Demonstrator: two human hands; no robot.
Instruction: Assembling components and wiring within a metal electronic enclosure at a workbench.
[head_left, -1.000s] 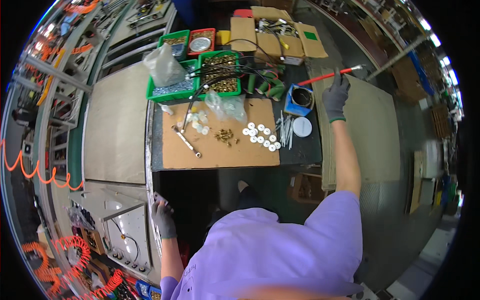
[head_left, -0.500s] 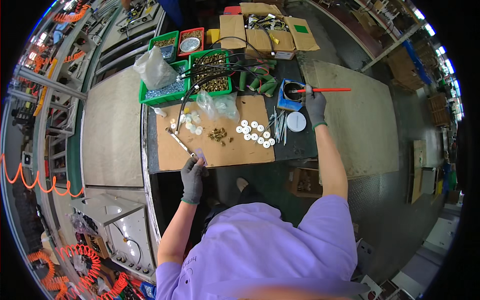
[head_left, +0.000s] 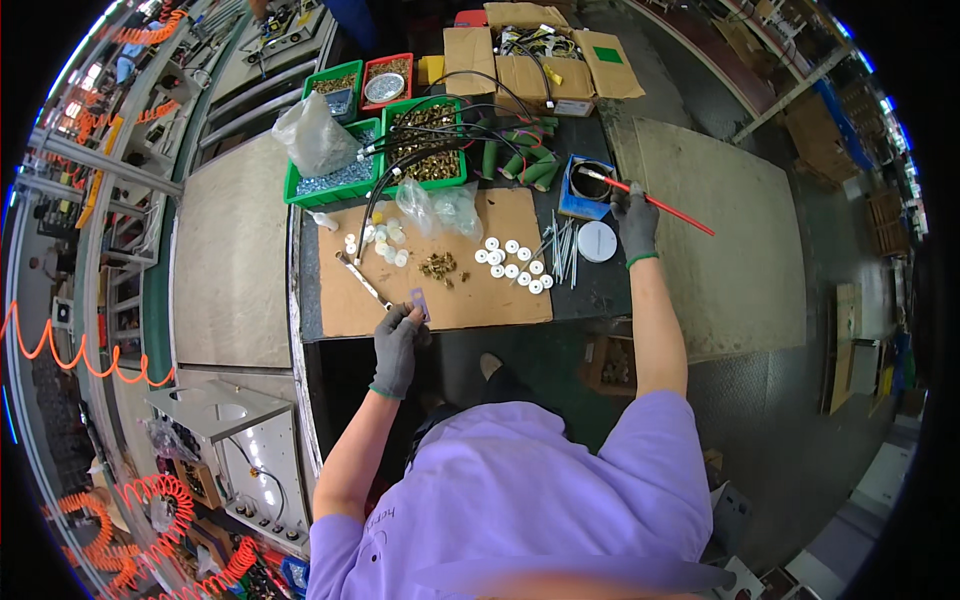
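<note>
Head view: gripping a red-handled brush point(head_left: 680, 218) in the right hand point(head_left: 637, 228), tip at the mouth of the open tin point(head_left: 584, 186); pinching a purplish plate point(head_left: 418, 297) in the left hand point(head_left: 396, 350) near the cardboard point(head_left: 495, 306); best to guide the tip clear of the rim, steadying the plate; cannot make out tin contents, bristles or fingers beneath the plate.

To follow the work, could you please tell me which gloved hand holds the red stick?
The right hand, by the blue box, holds the red stick; the left hand holds a flat piece instead.
</note>
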